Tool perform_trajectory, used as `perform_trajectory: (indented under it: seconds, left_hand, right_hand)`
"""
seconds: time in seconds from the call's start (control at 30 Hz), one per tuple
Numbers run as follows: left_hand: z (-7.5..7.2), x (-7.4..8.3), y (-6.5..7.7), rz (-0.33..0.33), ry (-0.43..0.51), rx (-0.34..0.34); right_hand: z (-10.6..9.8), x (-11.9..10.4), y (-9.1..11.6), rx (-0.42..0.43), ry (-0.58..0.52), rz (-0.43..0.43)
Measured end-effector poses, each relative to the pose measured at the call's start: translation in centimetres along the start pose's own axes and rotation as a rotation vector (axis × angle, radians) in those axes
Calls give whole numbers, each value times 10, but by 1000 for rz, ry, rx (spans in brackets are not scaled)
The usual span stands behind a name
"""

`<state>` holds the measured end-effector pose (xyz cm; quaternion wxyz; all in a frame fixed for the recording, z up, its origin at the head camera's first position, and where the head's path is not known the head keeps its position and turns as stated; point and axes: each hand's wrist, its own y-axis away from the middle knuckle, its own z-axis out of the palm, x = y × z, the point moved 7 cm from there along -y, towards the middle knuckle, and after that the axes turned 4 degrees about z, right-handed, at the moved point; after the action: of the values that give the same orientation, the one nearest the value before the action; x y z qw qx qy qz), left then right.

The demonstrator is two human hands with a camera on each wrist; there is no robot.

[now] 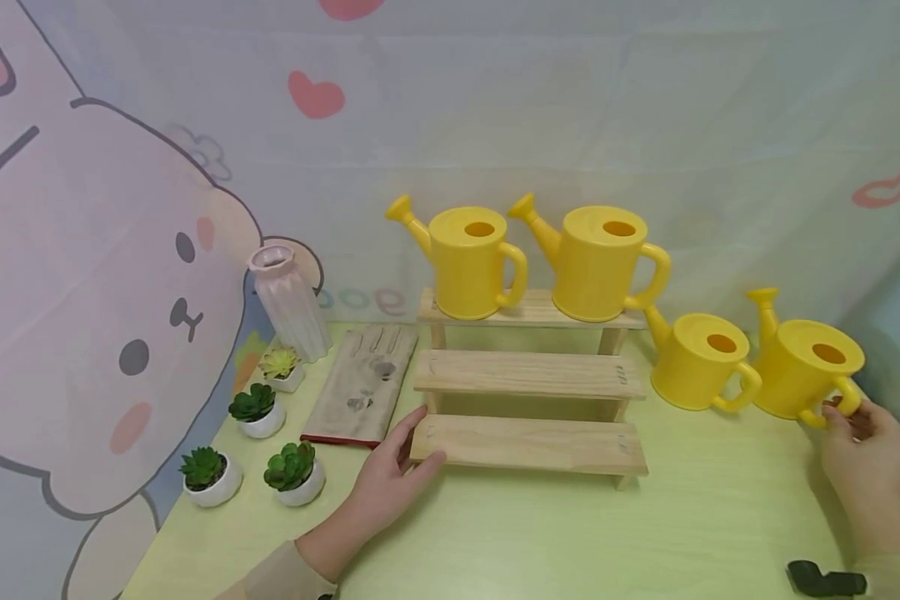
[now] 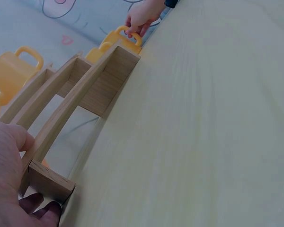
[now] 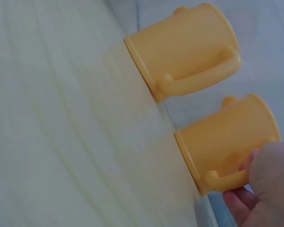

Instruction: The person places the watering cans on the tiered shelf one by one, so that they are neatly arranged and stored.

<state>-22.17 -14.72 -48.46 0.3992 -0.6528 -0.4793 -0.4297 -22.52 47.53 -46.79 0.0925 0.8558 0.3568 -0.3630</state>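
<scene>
A three-tier wooden stand (image 1: 528, 443) stands mid-table, and my left hand (image 1: 390, 475) grips the left end of its lowest step. In the left wrist view the thumb lies over the plank, with fingers curled by the end leg (image 2: 49, 182). At the far right my right hand (image 1: 873, 454) holds the handle of a yellow watering can (image 1: 802, 367), which stands upright on the table. The right wrist view shows the fingers around that handle (image 3: 227, 182). Another yellow watering can (image 1: 697, 362) stands just left of it. Two more, a left can (image 1: 468, 267) and a right can (image 1: 598, 267), sit on the top step.
Left of the stand lies a grey glove-like cloth (image 1: 363, 383) with a red edge. Beyond it are a pale ribbed vase (image 1: 292, 304) and several small potted succulents (image 1: 294, 475). A printed fabric backdrop (image 1: 450, 125) hangs behind the table (image 1: 510, 542).
</scene>
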Motion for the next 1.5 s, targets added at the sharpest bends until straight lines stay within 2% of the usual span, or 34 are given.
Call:
perform_trajectory:
  seconds: [0.2, 0.3, 0.47, 0.6, 0.8, 1.0, 1.1, 1.2, 1.33, 1.4, 1.5]
  left_hand:
    - [0, 0, 0, 9, 2, 1]
    - [0, 1, 0, 4, 4, 1]
    - [0, 3, 0, 4, 1, 1]
    - [0, 3, 1, 2, 0, -1]
    - [0, 5, 2, 7, -13, -2]
    - [2, 6, 2, 5, 8, -9]
    - [2, 6, 2, 9, 20, -8]
    - [2, 7, 2, 11, 16, -6]
    - [1, 7, 1, 12, 13, -4]
    - [1, 7, 1, 9, 13, -1]
    - [0, 7, 1, 4, 9, 7]
  right_hand:
    - [-2, 1, -3, -9, -7, -2]
    - [-5, 1, -3, -1, -47, 9]
    - [-16, -6, 3, 34, -218, 50]
    - [-28, -20, 10, 57, -389, 31]
    - [-48, -54, 31, 123, -544, -94]
    - [-72, -97, 67, 166, -636, -219]
    - [-86, -127, 96, 190, -670, -371]
    - [-95, -156, 129, 211, -785, -541]
    - [-98, -187, 169, 179, -1004, -701]
    - [-95, -199, 185, 149, -1057, -754]
    - [-85, -213, 204, 89, -1071, -801]
